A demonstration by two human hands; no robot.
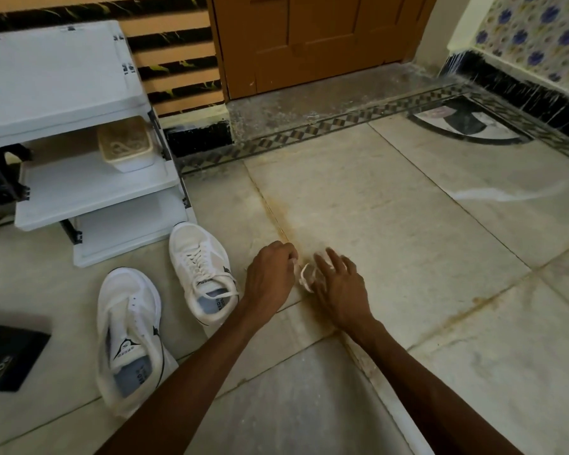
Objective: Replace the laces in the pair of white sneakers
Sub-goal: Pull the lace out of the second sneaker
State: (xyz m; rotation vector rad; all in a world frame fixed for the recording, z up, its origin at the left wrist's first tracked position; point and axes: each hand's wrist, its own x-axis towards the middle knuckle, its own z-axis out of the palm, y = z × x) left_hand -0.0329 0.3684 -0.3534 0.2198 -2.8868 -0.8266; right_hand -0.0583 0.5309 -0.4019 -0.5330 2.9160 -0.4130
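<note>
Two white sneakers stand on the tiled floor at the left. The far sneaker [201, 268] is laced with white laces. The near sneaker [130, 326] shows bare eyelets with no lace. To the right of the far sneaker, my left hand [270, 269] is closed on one end of a loose white lace [306, 276], which is bunched on the floor between my hands. My right hand [340, 285] has its fingers spread and touches the other side of the lace bundle; whether it grips it is unclear.
A white three-tier shoe rack [79, 178] stands at the left, with a lidded plastic box [125, 144] on its middle shelf. A black box [7, 356] lies on the floor at the far left. A brown door [316, 41] and a stone threshold are ahead.
</note>
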